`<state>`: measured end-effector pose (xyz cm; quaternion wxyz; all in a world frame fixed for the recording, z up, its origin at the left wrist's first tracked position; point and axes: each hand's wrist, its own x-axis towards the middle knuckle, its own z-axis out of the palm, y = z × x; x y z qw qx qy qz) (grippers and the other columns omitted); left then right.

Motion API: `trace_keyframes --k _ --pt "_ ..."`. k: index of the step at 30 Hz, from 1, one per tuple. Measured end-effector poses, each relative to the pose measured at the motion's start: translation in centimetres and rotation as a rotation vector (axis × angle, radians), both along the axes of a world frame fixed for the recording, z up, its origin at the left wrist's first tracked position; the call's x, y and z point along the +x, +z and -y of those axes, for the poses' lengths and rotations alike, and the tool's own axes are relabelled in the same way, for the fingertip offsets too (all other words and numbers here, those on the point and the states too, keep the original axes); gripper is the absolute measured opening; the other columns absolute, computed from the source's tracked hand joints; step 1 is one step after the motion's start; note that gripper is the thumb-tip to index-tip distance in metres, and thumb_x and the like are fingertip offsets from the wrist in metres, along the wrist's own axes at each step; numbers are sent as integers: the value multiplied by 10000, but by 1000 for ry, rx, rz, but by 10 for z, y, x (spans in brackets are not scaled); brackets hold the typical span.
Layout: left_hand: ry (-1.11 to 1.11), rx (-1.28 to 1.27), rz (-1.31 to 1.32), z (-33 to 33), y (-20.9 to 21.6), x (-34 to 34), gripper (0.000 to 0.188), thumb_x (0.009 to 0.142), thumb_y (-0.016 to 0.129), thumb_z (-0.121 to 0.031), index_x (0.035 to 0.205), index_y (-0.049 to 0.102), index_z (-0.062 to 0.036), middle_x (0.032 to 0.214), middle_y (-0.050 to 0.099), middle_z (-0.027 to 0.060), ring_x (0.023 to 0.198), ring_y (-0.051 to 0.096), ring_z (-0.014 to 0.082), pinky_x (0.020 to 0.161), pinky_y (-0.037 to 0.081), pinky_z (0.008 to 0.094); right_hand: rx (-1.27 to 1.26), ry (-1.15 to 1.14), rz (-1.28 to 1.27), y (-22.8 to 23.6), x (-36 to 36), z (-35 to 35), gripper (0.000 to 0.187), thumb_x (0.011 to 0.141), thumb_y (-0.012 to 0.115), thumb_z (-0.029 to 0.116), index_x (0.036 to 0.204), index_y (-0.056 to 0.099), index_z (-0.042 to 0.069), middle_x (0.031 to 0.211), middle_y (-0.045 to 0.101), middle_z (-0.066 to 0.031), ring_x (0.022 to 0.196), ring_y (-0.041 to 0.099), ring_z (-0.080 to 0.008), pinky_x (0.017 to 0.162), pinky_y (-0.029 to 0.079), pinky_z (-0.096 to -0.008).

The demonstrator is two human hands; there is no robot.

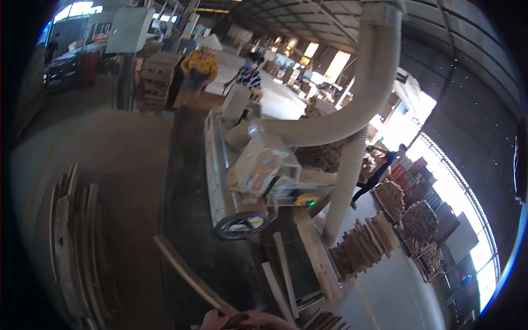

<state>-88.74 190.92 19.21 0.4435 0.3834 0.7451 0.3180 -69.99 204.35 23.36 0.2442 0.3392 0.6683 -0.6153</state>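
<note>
From where I stand, the person's two hands crowd together at the very bottom edge of the view, partly cut off. The left hand is closed around the near end of a long wooden strip, narrow in its grip. The right hand lies just beside it, close to that same end, though I cannot tell how its fingers stand or whether they hold the wood. The strip slants away up and to the left, its far end over the left edge of a long dark machine bed.

Ahead, a pale machine straddles the bed, with a spoked handwheel at its near corner and a thick ribbed hose curving up toward the roof. A small green light glows on its right side. Two thin slats lie right of the strip, and a broader plank runs beyond them.

Over on the left stands a bundle of long boards — on the right, a row of short wood pieces, packed side by side. Farther back I see a person in a yellow top and conical hat, another in a black-and-white top, and a third in dark clothes leaning by the stacked wood — all well apart from these hands
</note>
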Motion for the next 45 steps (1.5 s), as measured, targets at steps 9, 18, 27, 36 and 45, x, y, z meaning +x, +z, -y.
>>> trace_keyframes --k 9,18,27,36,45 --pt "95 145 41 -11 8 -98 405 837 769 -374 937 737 18 834 736 174 772 725 295 706 560 379 -295 -90 119 4 -104 -5 453 838 800 474 997 716 58 803 652 23 620 538 -70 527 396 -238" --pt "569 368 -42 -6 19 -218 345 907 714 -319 863 688 22 759 676 195 704 641 399 687 523 437 -342 -462 -129 -27 -244 -26 264 906 717 284 982 723 31 801 681 -19 632 578 -108 530 386 -247" --pt "643 76 -1020 123 29 -290 336 889 725 -250 1176 677 -83 1278 592 204 1182 539 452 983 461 513 -1329 -880 -1181 98 -502 -171 476 1002 583 485 1101 638 23 818 648 -11 689 612 -111 555 492 -227" --pt "941 -199 -850 104 13 -246 790 806 787 -359 1472 453 -97 1446 409 308 1309 423 488 1043 376 602 -456 -505 -581 37 -286 -9 396 986 643 355 1168 626 3 752 560 0 635 483 -98 566 371 -260" --pt "940 69 -669 76 9 -146 931 740 854 -439 1486 415 -96 1406 414 328 1331 406 485 1048 426 531 -440 -1012 -1370 132 -35 -126 309 921 653 282 1056 581 13 780 536 -79 756 521 -176 673 432 -322"
